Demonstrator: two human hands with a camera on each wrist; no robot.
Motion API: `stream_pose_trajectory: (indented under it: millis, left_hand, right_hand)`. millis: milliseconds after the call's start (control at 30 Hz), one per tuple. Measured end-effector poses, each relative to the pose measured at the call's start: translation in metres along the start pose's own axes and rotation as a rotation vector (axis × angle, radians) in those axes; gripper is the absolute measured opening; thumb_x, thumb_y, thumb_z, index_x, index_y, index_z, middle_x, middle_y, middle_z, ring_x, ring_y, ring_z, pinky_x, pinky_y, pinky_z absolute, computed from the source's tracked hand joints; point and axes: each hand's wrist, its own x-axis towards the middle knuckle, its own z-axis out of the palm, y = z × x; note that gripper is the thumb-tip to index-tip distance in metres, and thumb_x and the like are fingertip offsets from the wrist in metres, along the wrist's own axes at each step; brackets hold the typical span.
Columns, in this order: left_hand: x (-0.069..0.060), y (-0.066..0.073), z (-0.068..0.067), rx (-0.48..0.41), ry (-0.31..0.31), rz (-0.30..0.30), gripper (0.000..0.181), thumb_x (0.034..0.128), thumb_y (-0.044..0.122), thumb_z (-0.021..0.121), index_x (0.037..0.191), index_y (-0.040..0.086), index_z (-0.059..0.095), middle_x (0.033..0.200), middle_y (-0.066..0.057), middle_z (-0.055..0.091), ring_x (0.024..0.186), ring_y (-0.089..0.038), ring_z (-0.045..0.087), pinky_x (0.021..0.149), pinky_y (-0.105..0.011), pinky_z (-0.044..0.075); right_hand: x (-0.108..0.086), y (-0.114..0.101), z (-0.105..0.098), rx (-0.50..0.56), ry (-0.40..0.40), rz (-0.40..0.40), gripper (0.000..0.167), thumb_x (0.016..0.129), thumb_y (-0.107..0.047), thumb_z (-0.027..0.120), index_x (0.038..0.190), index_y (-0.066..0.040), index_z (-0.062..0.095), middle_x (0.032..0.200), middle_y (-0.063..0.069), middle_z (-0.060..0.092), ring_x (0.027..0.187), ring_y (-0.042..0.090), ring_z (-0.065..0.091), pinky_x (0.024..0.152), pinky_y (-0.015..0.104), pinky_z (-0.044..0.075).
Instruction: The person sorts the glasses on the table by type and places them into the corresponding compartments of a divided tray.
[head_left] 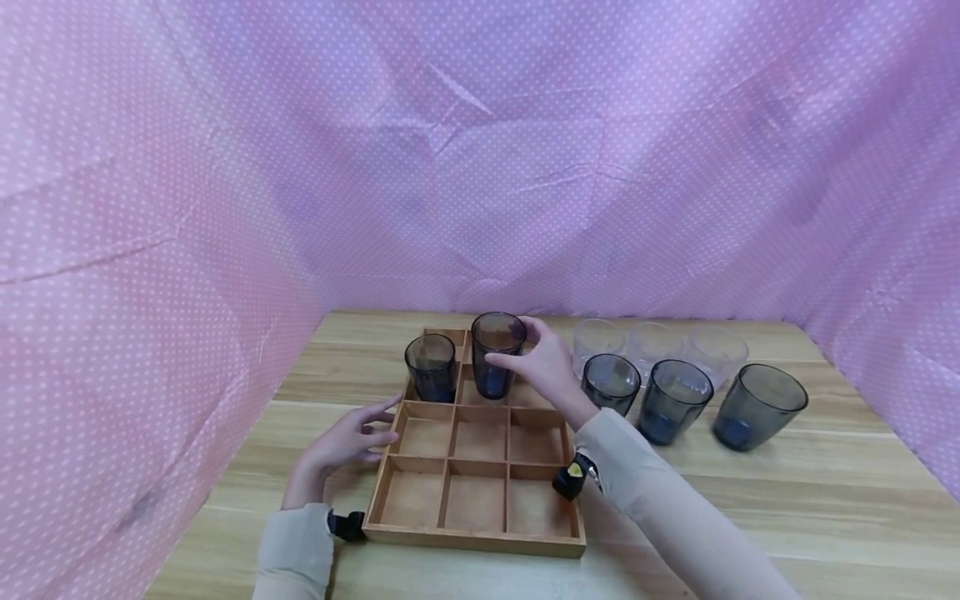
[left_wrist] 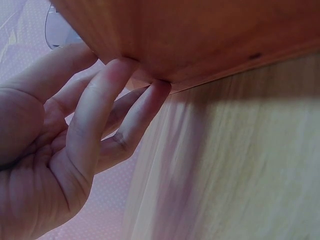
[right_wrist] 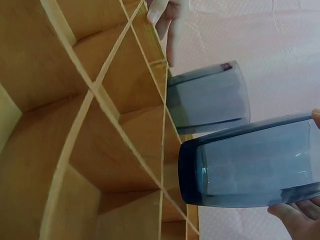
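In the head view my right hand (head_left: 546, 360) grips a dark glass (head_left: 498, 354) by its sides, held over the back middle part of a wooden divided box (head_left: 480, 540). The right wrist view shows this glass (right_wrist: 250, 167) with its base near the dividers. Another dark glass (head_left: 431, 367) stands in a compartment on the box's left side. My left hand (head_left: 345, 437) touches the box's left side; in the left wrist view its fingertips (left_wrist: 160, 89) rest against the wooden wall (left_wrist: 200, 40).
Several more glasses are on the table right of the box: three dark ones, with one (head_left: 611, 383) nearest the box and one (head_left: 759, 407) farthest right, and three clear ones (head_left: 598, 337) behind them. A pink dotted cloth (head_left: 480, 208) surrounds the table (head_left: 750, 508).
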Motion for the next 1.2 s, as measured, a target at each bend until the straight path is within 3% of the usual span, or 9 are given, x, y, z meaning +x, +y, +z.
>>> stream_pose_trajectory:
  millis: [333, 633, 1200]
  left_hand:
    - [0.001, -0.001, 0.001, -0.005, 0.001, -0.003, 0.070, 0.0943, 0.016, 0.063, 0.153, 0.008, 0.027, 0.142, -0.037, 0.035, 0.100, -0.021, 0.059, 0.071, -0.025, 0.058]
    - [0.000, 0.000, 0.000, -0.016, -0.006, -0.002, 0.069, 0.0951, 0.015, 0.062, 0.153, 0.008, 0.025, 0.144, -0.038, 0.032, 0.106, -0.024, 0.059, 0.076, -0.030, 0.059]
    - [0.000, 0.001, 0.000, -0.007, -0.003, 0.000, 0.068, 0.0957, 0.014, 0.061, 0.153, 0.006, 0.025, 0.143, -0.038, 0.033, 0.105, -0.024, 0.059, 0.075, -0.030, 0.059]
  right_hand:
    - [0.008, 0.012, 0.009, 0.026, 0.005, 0.003, 0.078, 0.069, -0.036, 0.087, 0.135, -0.012, 0.053, 0.133, 0.008, 0.059, 0.114, 0.024, 0.055, 0.099, 0.043, 0.048]
    - [0.007, 0.013, 0.018, -0.003, -0.010, -0.033, 0.074, 0.068, -0.031, 0.088, 0.131, -0.009, 0.056, 0.130, 0.010, 0.063, 0.123, 0.025, 0.056, 0.107, 0.043, 0.044]
    - [0.006, 0.021, 0.031, 0.040, -0.050, 0.028, 0.079, 0.068, -0.021, 0.089, 0.136, -0.003, 0.052, 0.137, 0.016, 0.057, 0.128, 0.031, 0.053, 0.107, 0.044, 0.045]
